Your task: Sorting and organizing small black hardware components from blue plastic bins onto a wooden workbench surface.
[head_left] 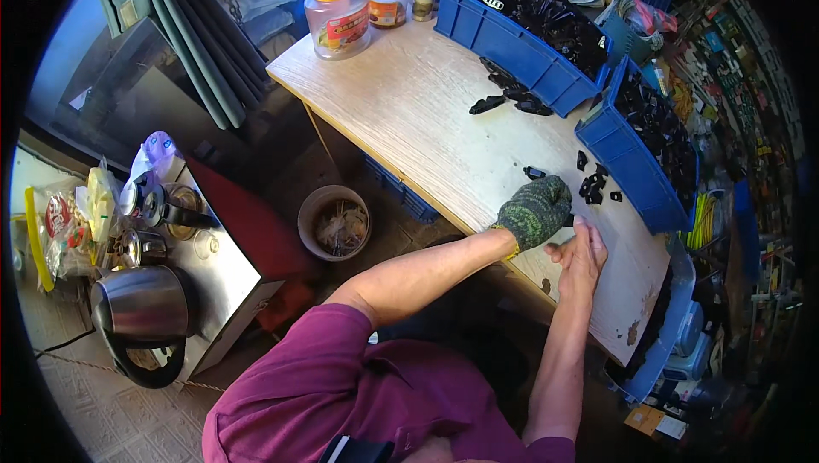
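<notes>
My left hand (536, 211) wears a dark green knitted glove with a yellow cuff edge, its fingers curled closed above the table. Bare, my right hand (582, 260) meets it from the near side, with the fingers bent. A small black piece (569, 220) shows between the two hands, mostly hidden by the glove. Just beyond the glove lies a small black plastic part (534, 172). To the right of it is a loose group of small black parts (592, 187). Longer black plastic parts (488, 104) lie farther back, by a blue crate.
Two blue crates (522, 40) (636, 156) full of black parts line the table's (384, 96) far and right sides. Jars (338, 19) stand at its far left corner. A waste bin (333, 192) sits on the floor. At left, a kettle (145, 305) rests on a cabinet.
</notes>
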### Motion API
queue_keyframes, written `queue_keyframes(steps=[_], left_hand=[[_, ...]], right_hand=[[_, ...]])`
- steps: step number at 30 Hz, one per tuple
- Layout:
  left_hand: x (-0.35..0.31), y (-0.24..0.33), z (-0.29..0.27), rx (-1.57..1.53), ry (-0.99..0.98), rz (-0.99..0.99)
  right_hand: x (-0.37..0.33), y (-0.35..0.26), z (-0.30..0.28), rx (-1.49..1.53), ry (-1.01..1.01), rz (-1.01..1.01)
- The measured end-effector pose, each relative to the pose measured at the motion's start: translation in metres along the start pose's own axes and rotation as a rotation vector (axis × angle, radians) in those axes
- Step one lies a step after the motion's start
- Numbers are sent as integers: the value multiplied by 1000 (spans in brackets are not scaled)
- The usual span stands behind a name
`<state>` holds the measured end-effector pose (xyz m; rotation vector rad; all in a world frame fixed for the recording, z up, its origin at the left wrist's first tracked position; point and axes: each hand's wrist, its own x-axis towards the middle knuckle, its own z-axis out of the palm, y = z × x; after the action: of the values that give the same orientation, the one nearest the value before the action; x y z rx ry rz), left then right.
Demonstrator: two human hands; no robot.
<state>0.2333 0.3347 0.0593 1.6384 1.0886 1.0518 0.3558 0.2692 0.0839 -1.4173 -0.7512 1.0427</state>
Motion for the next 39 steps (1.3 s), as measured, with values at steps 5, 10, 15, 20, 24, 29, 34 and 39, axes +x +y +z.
queue_keyframes(steps=[5,10,15,20,24,29,34,39], left_hand=[[-1,4,-4,-23,-69,-2],[11,-6,-29,541,375,424],[40,-12,-52,906,-14,298],[37,-11,-45,889,76,415],[34,-9,-42,859,-61,508],[-6,1,-28,272,-225,416],[-15,-9,-14,167,-155,586],[-16,-3,-19,243,-276,518]], right_hand=[[2,9,-4,-44,15,-33],[1,13,-9,80,83,-39],[2,13,-1,125,125,-86],[0,9,0,243,121,-68],[2,9,-4,282,168,-53],[2,9,-5,324,225,-48],[-1,8,-4,343,226,-68],[-4,4,2,291,259,-38]])
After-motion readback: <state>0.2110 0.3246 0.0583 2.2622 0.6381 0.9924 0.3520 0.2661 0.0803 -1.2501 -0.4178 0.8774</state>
